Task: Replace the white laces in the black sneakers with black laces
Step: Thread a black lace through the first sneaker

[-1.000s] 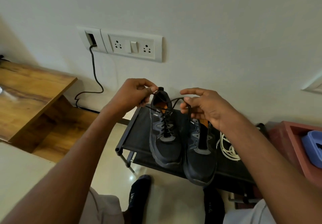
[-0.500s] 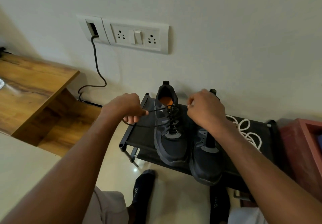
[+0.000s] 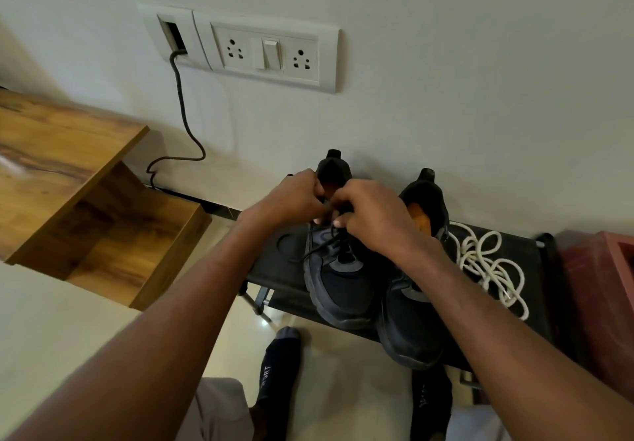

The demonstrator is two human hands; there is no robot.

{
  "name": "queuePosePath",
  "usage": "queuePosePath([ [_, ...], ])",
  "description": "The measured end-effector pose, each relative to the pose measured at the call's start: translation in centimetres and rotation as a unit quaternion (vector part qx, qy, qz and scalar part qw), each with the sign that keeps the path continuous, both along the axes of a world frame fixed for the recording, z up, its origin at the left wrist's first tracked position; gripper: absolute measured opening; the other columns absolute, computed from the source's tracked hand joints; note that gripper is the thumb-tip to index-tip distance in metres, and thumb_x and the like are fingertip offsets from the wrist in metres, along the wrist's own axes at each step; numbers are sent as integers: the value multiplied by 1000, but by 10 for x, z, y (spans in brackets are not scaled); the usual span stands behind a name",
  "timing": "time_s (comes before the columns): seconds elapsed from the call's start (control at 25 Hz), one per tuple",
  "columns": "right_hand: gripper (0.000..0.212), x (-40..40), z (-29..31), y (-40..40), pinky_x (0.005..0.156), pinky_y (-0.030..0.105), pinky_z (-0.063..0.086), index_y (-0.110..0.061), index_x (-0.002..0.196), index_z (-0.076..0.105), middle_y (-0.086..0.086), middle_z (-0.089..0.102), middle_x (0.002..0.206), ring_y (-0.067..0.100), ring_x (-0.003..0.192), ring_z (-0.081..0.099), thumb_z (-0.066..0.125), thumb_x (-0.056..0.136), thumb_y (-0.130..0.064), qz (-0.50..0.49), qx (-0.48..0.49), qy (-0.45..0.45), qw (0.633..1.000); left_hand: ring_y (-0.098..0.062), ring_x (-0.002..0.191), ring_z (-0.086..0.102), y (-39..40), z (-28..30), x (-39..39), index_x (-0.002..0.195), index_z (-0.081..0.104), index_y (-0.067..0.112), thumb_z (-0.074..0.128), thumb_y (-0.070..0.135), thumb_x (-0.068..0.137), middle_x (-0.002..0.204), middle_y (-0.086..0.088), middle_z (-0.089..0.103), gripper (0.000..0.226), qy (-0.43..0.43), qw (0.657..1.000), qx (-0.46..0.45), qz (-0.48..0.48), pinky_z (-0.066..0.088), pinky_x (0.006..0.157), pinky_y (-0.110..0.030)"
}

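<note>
Two black sneakers stand side by side on a low black rack against the wall. The left sneaker carries a black lace whose loose ends trail off to its left. My left hand and my right hand meet above that shoe's opening, each pinching a part of the black lace; the fingertips hide the spot where the ends cross. The right sneaker shows an orange insole and no lace that I can see. A pile of white laces lies on the rack to the right.
A wooden desk with a lower shelf stands at the left. A socket panel is on the wall, with a dark cable hanging from it. A reddish box sits right of the rack. My feet in dark socks rest on the tiled floor.
My hands were apart, pulling the black lace ends sideways; they have come together over the left sneaker's opening. The view has tipped slightly lower.
</note>
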State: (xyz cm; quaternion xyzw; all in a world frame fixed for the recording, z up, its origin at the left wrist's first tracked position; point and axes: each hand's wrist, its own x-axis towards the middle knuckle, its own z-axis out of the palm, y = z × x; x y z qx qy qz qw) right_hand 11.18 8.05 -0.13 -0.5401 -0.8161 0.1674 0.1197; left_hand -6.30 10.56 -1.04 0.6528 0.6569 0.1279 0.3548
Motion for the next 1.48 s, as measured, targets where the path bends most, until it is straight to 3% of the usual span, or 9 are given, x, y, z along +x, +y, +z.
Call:
queuePosePath([
  [0.16,27,11,7,11,79,26,56,-28,103,80,-10,71,97,7,88,67,76,89,-6,-75,-41,141,986,-26,77,75,-2,-2,2,101,47,19,90,20,76,92,-8,70,50,25,1000,-13,1,62,78,-48],
  [0.32,44,11,-1,6,82,32,54,-29,124,71,-4,59,114,17,100,60,77,87,-7,12,-40,13,999,-22,66,76,-2,2,5,105,56,5,78,4,81,82,-11,76,32,21,999,-28,-12,63,79,-47],
  [0.52,24,10,7,3,76,35,58,-31,96,77,-10,71,93,16,85,68,66,92,-9,-69,-28,26,997,-32,83,75,-3,12,12,106,59,-1,57,-4,82,91,-19,73,25,41,999,-18,-5,60,75,-47],
  [0.72,19,38,25,3,75,39,62,-18,84,74,2,70,85,25,77,67,60,77,-7,-154,-85,6,984,-24,65,76,-6,22,11,106,59,-3,39,-5,90,70,-11,75,26,27,997,-65,0,50,58,-27],
  [0.92,19,33,17,2,81,35,55,-17,101,73,3,64,107,22,93,62,64,87,-7,-110,-16,31,993,-19,64,76,-9,22,9,94,69,-2,58,14,99,71,-8,76,19,49,996,-68,-16,48,59,-26],
  [1.04,26,15,3,4,81,38,57,-17,118,63,3,68,103,22,91,66,72,94,-21,-86,-106,52,989,-17,61,75,-9,20,6,90,70,3,67,23,99,68,-7,76,22,43,997,-66,-14,50,61,-26],
  [1.16,14,13,-4,10,74,46,61,-5,101,72,13,75,87,34,80,72,69,91,-13,-112,-166,14,980,-18,61,75,-11,20,6,90,71,3,67,15,98,66,-6,75,15,43,998,-47,5,51,58,-25],
  [1.32,21,19,28,4,61,22,54,-2,100,77,10,76,79,20,66,69,60,105,-15,-114,-291,238,920,-25,69,77,-19,34,11,102,65,6,58,20,104,74,-11,77,15,-35,996,-65,45,61,72,-39],
  [1.48,18,11,39,-10,73,36,63,-9,114,75,18,78,93,23,73,75,60,104,-6,-62,-343,352,869,-32,80,77,-21,49,14,107,68,-3,46,53,106,91,-19,76,60,-178,960,-172,131,65,76,-42],
])
